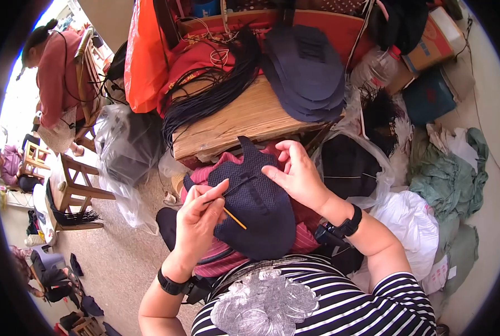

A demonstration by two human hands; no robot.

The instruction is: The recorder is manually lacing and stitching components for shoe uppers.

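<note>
On my lap lies a dark navy textured fabric piece [255, 218] with a rounded lower end and a narrow pointed tip at the top. My left hand [197, 215] is closed around a thin stick tool [235, 219] with a yellow end; its working tip is hard to make out. A short dark cord [240, 185] runs from these fingers across the fabric. My right hand [303, 176] rests at the fabric's upper right, thumb on its edge and forefinger bent, with a gap between them and nothing visible held.
A wooden board [222, 123] ahead bears a bundle of black cords [216, 95] and a stack of navy fabric pieces [306, 73]. Plastic bags [404, 224] crowd the right, a red bag [143, 61] hangs left. A wooden stool [82, 187] and a seated person [62, 78] are farther left.
</note>
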